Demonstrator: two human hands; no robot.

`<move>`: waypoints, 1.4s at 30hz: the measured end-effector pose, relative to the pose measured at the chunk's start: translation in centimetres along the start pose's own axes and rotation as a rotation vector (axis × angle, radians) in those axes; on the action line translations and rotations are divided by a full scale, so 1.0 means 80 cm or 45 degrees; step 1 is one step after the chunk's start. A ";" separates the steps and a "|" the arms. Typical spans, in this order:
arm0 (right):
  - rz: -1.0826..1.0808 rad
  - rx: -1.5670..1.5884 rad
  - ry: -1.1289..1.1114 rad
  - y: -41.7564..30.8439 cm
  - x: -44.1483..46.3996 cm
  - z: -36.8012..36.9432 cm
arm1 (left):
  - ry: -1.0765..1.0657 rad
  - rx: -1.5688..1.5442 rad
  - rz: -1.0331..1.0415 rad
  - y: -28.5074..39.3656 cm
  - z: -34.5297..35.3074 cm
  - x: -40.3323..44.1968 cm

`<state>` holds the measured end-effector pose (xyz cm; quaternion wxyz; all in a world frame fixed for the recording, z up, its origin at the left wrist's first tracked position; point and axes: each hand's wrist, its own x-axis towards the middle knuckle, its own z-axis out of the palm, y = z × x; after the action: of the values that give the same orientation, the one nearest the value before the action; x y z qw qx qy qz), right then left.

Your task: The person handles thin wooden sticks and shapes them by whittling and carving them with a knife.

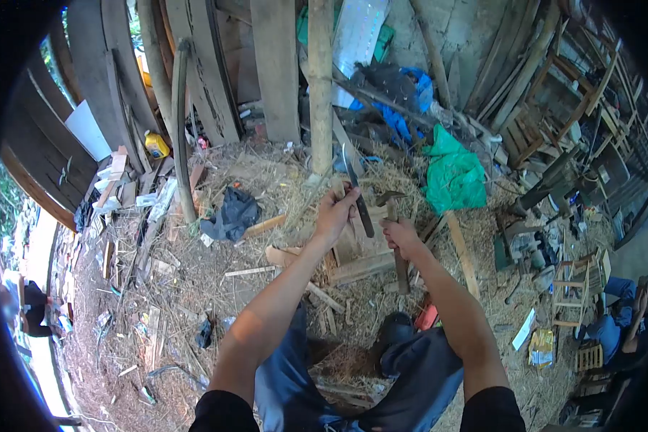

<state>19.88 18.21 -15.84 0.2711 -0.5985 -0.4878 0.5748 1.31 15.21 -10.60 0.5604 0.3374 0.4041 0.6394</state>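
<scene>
My left hand (334, 216) is closed around a knife (364, 216) at the centre of the head view. Its narrow blade points up and away, and the dark handle slants down to the right. Whether a small pale piece is also in these fingers, I cannot tell. Just to the right, my right hand (400, 237) grips a hammer (401, 276) by its wooden shaft, the metal head uppermost near the knife handle. The two tools are close but apart. Below my hands lies a wooden block (360, 268) on the straw-covered ground.
A wooden post (320, 93) stands just ahead. A green sack (455, 173) lies to its right, and a black plastic bag (232, 214) to the left. Scrap wood and straw cover the floor. A seated person (618, 317) is at the far right beside a small wooden chair (572, 288).
</scene>
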 end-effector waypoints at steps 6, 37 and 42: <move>-0.155 0.418 -0.311 -0.048 -0.064 -0.001 | -0.040 -0.227 -0.030 0.026 0.011 -0.005; -0.780 0.092 -0.186 -0.036 -0.035 0.044 | -0.197 0.294 0.309 0.028 0.061 -0.022; -0.643 -0.285 0.033 -0.024 -0.024 0.032 | -0.026 0.219 0.637 0.048 0.053 -0.007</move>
<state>17.14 16.62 -13.81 0.3443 -0.4915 -0.6785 0.4237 3.46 15.05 -5.27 0.3583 0.4795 0.3553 0.7180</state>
